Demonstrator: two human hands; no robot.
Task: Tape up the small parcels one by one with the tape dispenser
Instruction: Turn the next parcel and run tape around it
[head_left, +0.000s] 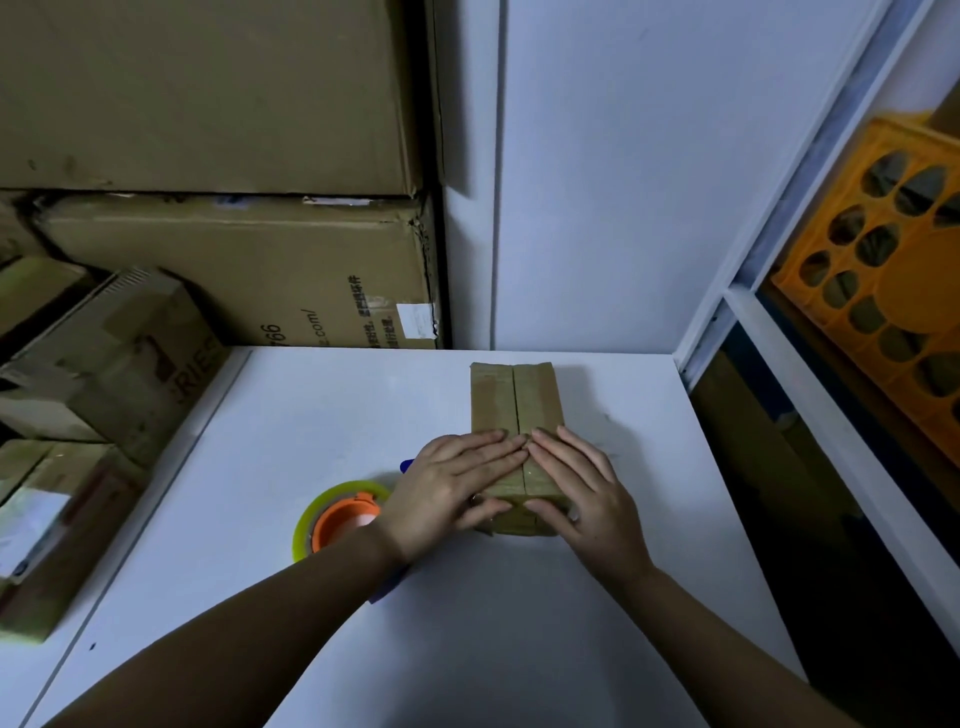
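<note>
Pressing both flat hands on a small parcel (514, 405) near the far right of the white table (322, 415)

Left hand (447, 493) and right hand (582, 493) lie released, fingers straight, tips meeting over its centre seam; it looks a light, stiff brown carton, glossy and probably slippery with tape, best gripped by its long sides, while the tape dispenser (337, 514) sits just beside the left wrist

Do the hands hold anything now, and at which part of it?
Nothing is gripped. The left hand and right hand lie flat with straight fingers on the near half of the small parcel, pressing beside its centre seam.
</note>
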